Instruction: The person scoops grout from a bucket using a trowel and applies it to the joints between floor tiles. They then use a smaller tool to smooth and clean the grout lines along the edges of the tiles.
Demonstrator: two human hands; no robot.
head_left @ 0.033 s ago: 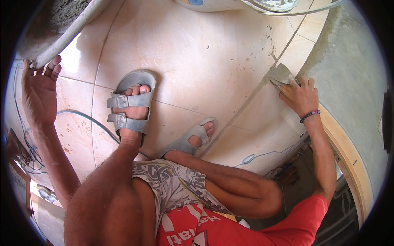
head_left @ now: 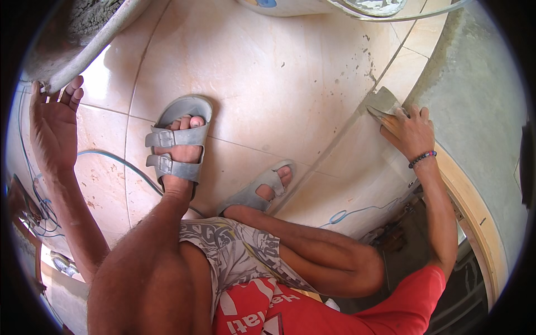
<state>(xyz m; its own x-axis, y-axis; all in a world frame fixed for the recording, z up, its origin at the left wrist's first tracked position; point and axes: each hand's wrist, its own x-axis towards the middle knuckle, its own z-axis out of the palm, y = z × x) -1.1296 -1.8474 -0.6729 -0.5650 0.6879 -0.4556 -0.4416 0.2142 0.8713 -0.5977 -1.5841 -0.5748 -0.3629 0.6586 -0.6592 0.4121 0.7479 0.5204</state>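
My right hand [head_left: 415,131], with a beaded bracelet at the wrist, is closed around a trowel [head_left: 383,102]. The trowel's grey, dirty blade lies against the tiles by a dark joint, close to the foot of the grey wall. At upper left my left hand [head_left: 56,128] has its palm showing and its fingers apart. Its fingertips touch the underside of the rim of a basin [head_left: 92,53], and part of the fingers is hidden there. Grey wet mortar [head_left: 92,17] fills the visible part of that basin.
Beige floor tiles [head_left: 268,72] carry small mortar crumbs. A whitish bucket [head_left: 296,6] stands at the top edge. My sandalled feet [head_left: 181,125] are planted mid-floor. A hose [head_left: 120,159] and thin blue cord [head_left: 338,216] run across the tiles. The grey wall [head_left: 474,106] rises at right above a wooden strip [head_left: 474,206].
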